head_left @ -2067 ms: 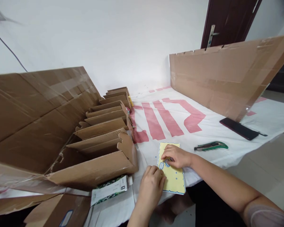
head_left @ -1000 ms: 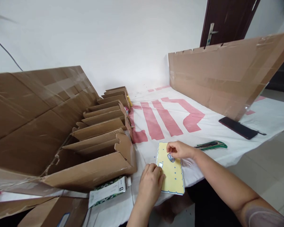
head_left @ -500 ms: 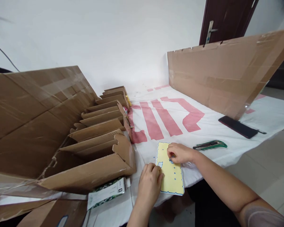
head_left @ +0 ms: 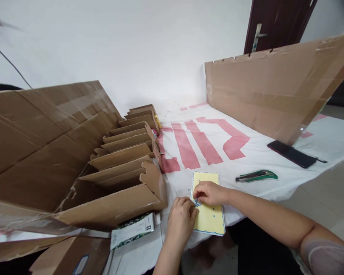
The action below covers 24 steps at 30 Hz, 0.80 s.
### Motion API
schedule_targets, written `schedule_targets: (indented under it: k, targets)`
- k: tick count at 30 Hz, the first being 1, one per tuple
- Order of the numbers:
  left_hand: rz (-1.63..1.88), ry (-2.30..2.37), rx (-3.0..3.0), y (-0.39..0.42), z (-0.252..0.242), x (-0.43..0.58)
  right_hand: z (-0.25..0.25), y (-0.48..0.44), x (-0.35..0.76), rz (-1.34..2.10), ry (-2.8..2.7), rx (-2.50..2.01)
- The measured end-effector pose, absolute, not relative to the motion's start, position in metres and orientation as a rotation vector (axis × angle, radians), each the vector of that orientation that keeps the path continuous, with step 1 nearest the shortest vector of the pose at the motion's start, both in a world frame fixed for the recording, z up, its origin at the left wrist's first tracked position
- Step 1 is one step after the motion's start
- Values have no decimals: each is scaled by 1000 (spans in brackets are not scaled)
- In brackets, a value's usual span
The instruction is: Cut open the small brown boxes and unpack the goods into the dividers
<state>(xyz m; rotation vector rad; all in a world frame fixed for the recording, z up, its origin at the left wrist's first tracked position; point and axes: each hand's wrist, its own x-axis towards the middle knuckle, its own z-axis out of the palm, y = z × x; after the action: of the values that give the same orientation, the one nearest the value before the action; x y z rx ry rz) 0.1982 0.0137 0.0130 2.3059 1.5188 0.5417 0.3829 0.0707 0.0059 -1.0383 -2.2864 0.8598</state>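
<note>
Grip: R hand (head_left: 210, 193) pinching small blue-edged piece (head_left: 198, 203) at L side of yellow card (head_left: 208, 222); L hand (head_left: 181, 215), fingers bent, resting on card's L edge, can't tell if closed on it. Cloth (head_left: 255, 158), 1, white w/ red stripes. Cardboard panels (head_left: 272, 91), 2, tall, 1 per side. Open compartments (head_left: 114, 204), cardboard, in row by L panel. Yellow card, 1, blue wavy border, flat at cloth's near edge. Carton (head_left: 134, 231), 1, green/white, beside nearest compartment. Phone (head_left: 292, 154), 1, dark, by foot of R panel. Cutter (head_left: 258, 175), 1, green handle, R of card.
</note>
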Motion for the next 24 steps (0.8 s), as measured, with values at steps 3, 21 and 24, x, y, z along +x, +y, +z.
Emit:
schedule_targets:
  k: [3, 21, 24]
  targets:
    - [554, 1514, 2264, 15, 14, 195, 3, 70, 374, 720, -2477, -997]
    - [990, 1482, 1738, 11, 6, 186, 22, 57, 361, 1015, -2249, -1139]
    - [1006, 1350, 1583, 11, 9, 189, 25, 48, 360, 1075, -2132, -1032]
